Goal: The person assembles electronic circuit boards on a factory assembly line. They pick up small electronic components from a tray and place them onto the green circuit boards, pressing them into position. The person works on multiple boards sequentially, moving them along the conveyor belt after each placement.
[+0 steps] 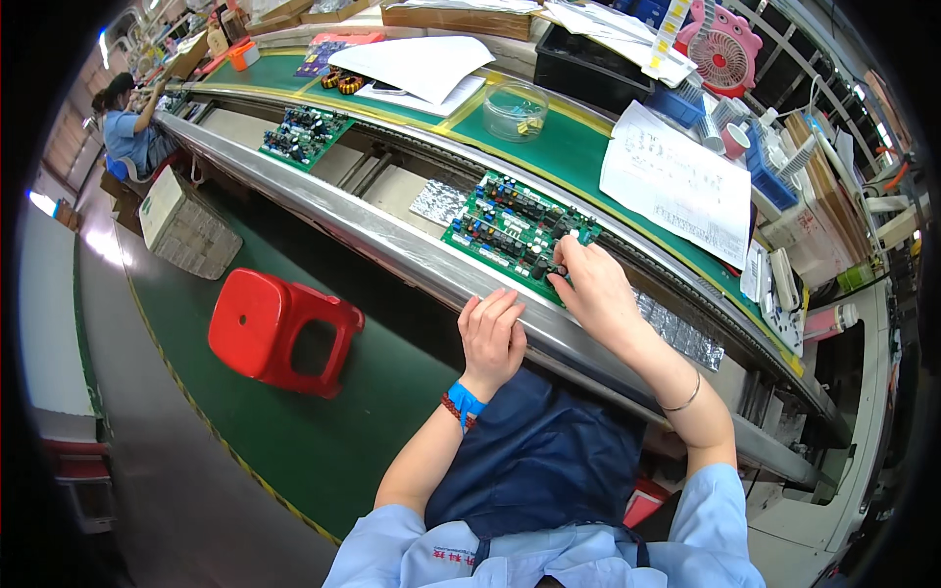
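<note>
A green circuit board [495,227] crowded with small components lies across the conveyor line in front of me. My right hand [596,286] is over its right end, thumb and fingertips bent toward each other at the components. What they hold, if anything, is too small to make out. My left hand [491,331] rests on the metal rail [392,240] by the board's near edge, fingers stretched out and holding nothing. A blue band [464,402] circles the left wrist.
Another circuit board [304,135] sits farther left on the line. Behind it are a clear round container [515,110], printed sheets [676,181], a black bin [588,69] and blue parts trays [769,167]. A red stool [260,323] stands left; a person [132,127] sits far left.
</note>
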`<state>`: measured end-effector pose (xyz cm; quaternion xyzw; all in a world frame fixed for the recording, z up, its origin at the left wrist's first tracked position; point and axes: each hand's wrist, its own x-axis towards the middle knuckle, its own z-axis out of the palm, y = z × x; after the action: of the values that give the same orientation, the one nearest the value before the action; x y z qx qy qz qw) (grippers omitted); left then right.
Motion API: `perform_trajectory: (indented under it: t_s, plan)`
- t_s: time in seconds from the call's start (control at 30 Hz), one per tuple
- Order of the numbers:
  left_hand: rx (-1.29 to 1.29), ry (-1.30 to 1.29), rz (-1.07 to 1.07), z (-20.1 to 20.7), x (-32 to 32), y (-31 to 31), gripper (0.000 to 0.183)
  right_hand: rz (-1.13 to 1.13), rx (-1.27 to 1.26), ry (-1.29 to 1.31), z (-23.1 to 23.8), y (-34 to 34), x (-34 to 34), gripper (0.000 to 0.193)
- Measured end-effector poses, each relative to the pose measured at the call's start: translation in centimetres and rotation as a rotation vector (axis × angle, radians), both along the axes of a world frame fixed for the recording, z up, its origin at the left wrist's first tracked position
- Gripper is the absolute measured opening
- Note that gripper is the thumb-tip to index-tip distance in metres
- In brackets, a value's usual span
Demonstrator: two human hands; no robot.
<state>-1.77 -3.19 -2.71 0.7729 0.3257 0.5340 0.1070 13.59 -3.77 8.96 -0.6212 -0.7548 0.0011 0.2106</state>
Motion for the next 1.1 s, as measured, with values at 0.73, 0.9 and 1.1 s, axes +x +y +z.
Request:
perform_trajectory:
  t_s: [0.73,0.9,1.1]
  plan:
    - [-0.027,0.002,-0.017,1.2,-0.6,-0.3,0.021,-0.124,-0.183,0.496,-0.7,-1.1,3.1,0.029]
    - [0.015,0.018,0.008,0.6,-0.7,0.2,0.023,-0.132,-0.240,0.492,-0.2,-0.9,2.9,0.028]
    - [0.019,0.008,-0.001,0.7,-0.9,0.4,0.022,-0.142,-0.216,0.427,0.3,-1.2,2.4,0.029]
